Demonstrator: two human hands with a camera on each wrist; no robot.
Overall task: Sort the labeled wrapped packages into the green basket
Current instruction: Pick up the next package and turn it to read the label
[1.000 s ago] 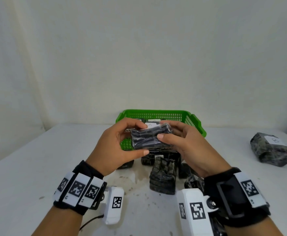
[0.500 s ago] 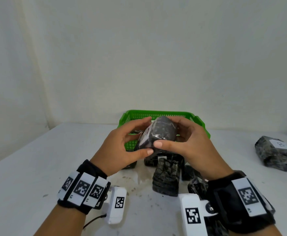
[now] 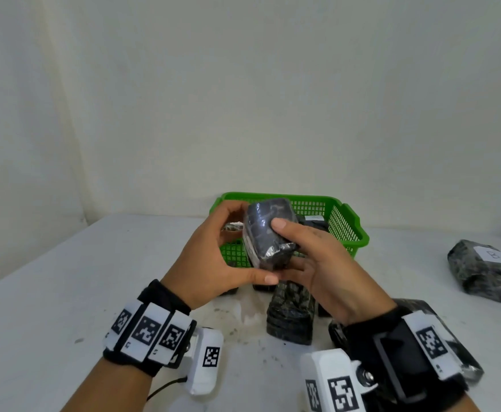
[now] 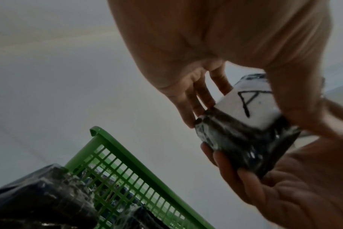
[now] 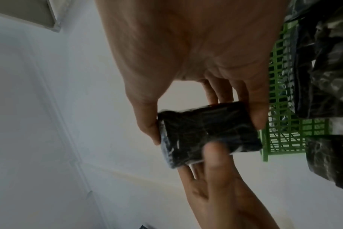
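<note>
Both hands hold one dark plastic-wrapped package [image 3: 268, 233] in the air, just in front of the green basket [image 3: 348, 230]. My left hand [image 3: 228, 251] grips its left side, thumb under the bottom end. My right hand [image 3: 311, 257] grips its right side, thumb on the face towards me. The left wrist view shows the package [image 4: 243, 139] with a white label [image 4: 249, 106] marked "A" on its far face. In the right wrist view the package [image 5: 207, 133] sits between fingers and thumb. Labeled packages lie inside the basket.
Several more dark wrapped packages [image 3: 292, 313] stand on the white table [image 3: 50, 307] between my wrists and the basket. A package labeled "B" [image 3: 485, 269] lies far right. Another package [image 3: 439, 337] lies under my right wrist. A pale wall rises behind the basket.
The package has been turned in both hands from lying flat to standing nearly upright, with its labeled face now turned away from the head camera. The hands stayed in front of the basket.
</note>
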